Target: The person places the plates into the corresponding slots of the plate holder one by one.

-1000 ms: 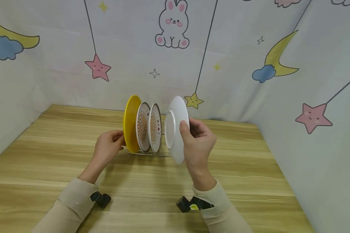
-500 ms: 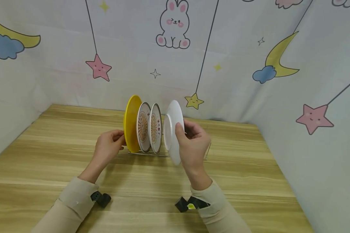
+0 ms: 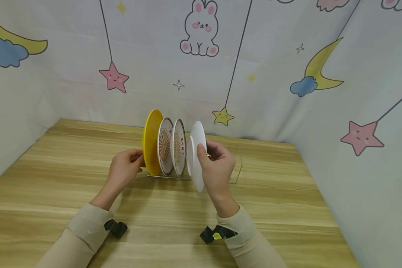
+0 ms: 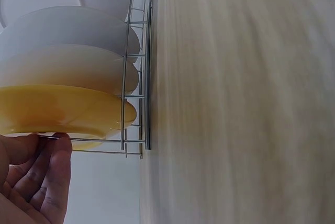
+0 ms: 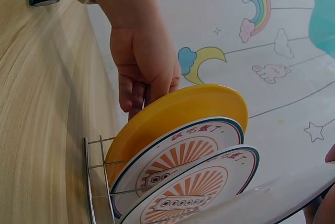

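A wire dish rack point(image 4: 148, 77) stands on the table with plates upright in it. Leftmost is a yellow plate point(image 3: 150, 145), followed by two white plates with orange sunburst prints, a left one point(image 3: 164, 146) and a right one point(image 3: 178, 147). My left hand point(image 3: 124, 169) pinches the wire at the rack's left end, beside the yellow plate. My right hand point(image 3: 217, 169) grips another white plate point(image 3: 197, 136) by its right edge, thumb on the underside. This plate stands upright just right of the printed ones, its lower edge at the rack; whether it touches the wires is hidden.
The rack's right end point(image 3: 240, 171) shows behind my right hand. A wood-grain table point(image 3: 171, 230) spreads all round. Printed white curtains point(image 3: 147, 56) hang behind it and along both sides.
My right hand has moved the white plate left and slightly down, closer to the printed plates, and the rack's right end has come into sight. My left hand keeps its place.
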`<state>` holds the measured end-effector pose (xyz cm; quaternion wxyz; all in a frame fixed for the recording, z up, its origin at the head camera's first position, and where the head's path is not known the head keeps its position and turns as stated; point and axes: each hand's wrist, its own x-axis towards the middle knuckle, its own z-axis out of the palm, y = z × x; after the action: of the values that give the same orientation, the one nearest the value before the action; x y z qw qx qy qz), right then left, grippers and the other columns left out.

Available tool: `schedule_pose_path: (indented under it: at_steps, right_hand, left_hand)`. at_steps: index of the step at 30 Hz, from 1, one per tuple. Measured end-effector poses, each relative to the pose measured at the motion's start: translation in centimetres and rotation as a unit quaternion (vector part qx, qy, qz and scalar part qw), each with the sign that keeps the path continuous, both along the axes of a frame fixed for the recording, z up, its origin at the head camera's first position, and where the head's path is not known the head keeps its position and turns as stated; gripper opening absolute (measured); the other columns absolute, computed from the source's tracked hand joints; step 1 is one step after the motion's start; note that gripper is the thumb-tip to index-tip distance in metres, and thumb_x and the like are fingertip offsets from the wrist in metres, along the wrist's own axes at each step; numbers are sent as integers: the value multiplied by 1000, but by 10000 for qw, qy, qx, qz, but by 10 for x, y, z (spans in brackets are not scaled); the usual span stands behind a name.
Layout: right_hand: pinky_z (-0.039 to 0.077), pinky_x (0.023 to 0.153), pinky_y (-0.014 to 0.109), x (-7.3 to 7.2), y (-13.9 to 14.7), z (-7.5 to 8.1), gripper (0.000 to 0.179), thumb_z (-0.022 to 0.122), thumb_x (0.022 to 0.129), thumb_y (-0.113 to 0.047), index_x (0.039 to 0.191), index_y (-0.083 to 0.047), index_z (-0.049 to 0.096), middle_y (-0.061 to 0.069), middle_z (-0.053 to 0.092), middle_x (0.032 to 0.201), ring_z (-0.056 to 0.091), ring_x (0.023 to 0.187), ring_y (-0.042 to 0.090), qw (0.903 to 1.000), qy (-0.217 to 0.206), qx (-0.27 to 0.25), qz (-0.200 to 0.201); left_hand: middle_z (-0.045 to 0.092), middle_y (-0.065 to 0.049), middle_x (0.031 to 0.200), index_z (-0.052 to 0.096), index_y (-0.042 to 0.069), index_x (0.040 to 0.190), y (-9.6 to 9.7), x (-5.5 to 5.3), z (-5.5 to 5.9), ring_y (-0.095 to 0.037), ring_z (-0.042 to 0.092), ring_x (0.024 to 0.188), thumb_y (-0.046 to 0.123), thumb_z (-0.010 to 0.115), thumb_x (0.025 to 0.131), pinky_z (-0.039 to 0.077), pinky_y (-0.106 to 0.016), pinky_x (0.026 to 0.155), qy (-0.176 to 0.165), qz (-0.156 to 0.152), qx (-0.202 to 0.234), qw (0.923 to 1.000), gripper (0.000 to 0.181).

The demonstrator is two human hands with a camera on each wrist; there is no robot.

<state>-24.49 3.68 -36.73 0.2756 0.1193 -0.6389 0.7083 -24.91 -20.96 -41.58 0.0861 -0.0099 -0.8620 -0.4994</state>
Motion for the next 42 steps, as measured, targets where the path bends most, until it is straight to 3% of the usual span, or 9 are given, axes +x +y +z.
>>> schedule_pose_path:
  at_steps: [16,30,38,42]
  right_hand:
    - [60,73,33,0,-2,-3,26,76,87,-13,105,5,72,16,72,100,72,89,26,9981,-56,435,434]
    - [59,80,34,2,-1,-2,31,72,90,-7,118,7,67,21,68,112,69,99,31,9902,-11,513,1300]
    - [56,86,30,3,-2,-5,40,72,91,-8,128,3,62,17,65,122,66,110,27,9785,-681,925,1712]
    - [55,87,30,3,-2,-5,40,71,92,-8,129,3,61,17,63,126,65,111,27,9762,-767,1016,1758]
  left_hand:
    - [70,-22,107,65,-8,120,-1,1,-2,-32,70,88,13,53,103,60,-30,68,-39,45,-22,10000,29]
    - [69,-23,109,64,-8,121,0,3,-3,-33,70,90,13,52,104,60,-30,69,33,-21,6,10000,30]
    - [70,-22,108,64,-7,121,1,2,-3,-32,70,90,13,52,103,59,-27,68,-28,7,77,10000,30]
    - [70,-23,109,64,-7,121,1,2,-3,-32,70,90,13,52,103,60,-28,68,-16,-1,52,10000,30]
